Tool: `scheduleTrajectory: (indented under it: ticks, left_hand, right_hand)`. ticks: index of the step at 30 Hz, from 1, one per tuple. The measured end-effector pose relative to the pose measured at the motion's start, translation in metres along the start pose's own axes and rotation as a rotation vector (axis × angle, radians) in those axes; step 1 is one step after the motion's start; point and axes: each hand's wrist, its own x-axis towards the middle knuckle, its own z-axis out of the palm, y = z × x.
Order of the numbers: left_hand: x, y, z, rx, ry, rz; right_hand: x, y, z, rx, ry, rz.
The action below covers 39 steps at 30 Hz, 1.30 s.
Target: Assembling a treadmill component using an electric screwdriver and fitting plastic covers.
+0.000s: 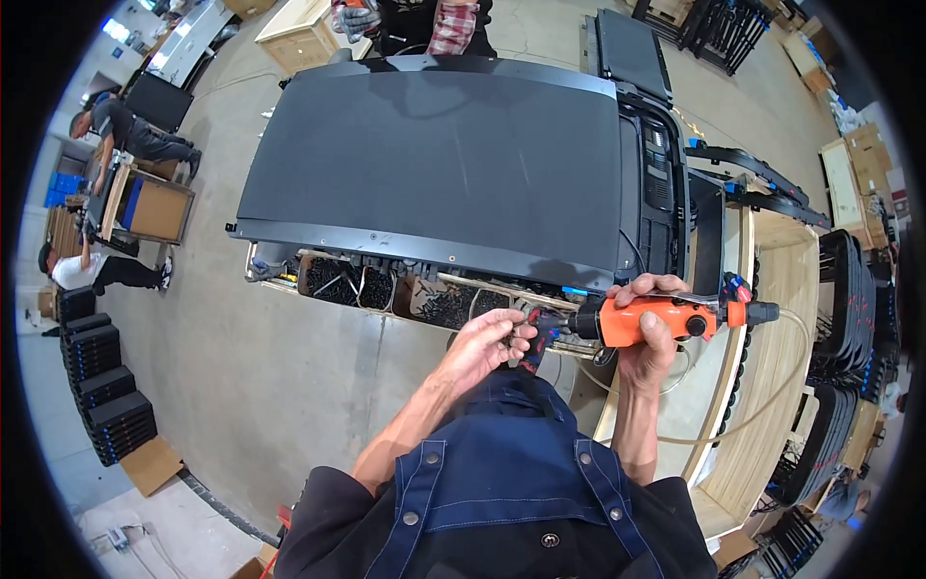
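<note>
My right hand (648,333) is wrapped round an orange air screwdriver (644,321), held level with its tip to the left and a pale hose at its right end. Close to that tip is my left hand (490,343), its thumb and fingers pinched together; anything between them is too small to name. Below the tip, between both hands, shows a dark object with red and blue marks (542,338), its kind unclear. Just beyond my hands lies a large dark grey panel (434,145) with a metal front edge carrying screws.
Under the panel's near edge sit bins of black fasteners (439,304). A long wooden crate (772,357) stands at my right, the air hose (762,415) looping over it. Across the panel, a co-worker's gloved hand (359,19) holds a tool. Two people work far left near stacked black parts (121,420).
</note>
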Motion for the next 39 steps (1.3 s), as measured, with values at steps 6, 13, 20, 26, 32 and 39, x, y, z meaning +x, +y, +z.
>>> scheduleTrajectory:
  ticks: [6, 13, 20, 26, 32, 39]
  left_hand:
    - [-0.004, -0.012, 0.020, 0.058, -0.075, -0.014]
    - [-0.008, -0.023, 0.033, 0.259, -0.098, -0.109]
    - [-0.015, -0.013, 0.016, 0.264, -0.116, -0.111]
    - [-0.018, 0.021, -0.006, 0.187, -0.070, -0.074]
    - [-0.020, 0.061, -0.040, 0.256, -0.109, -0.097]
    - [-0.029, 0.087, -0.084, 0.275, -0.273, -0.238]
  right_hand:
    - [-0.009, -0.002, -0.021, 0.118, 0.033, 0.024]
    - [-0.022, 0.001, -0.026, 0.099, 0.072, 0.034]
    - [-0.030, 0.002, -0.012, 0.062, 0.085, 0.008]
    - [-0.044, 0.021, 0.018, -0.001, 0.138, 0.008]
    - [-0.054, 0.047, 0.059, -0.076, 0.176, 0.013]
    - [-0.058, 0.070, 0.100, -0.127, 0.276, -0.051]
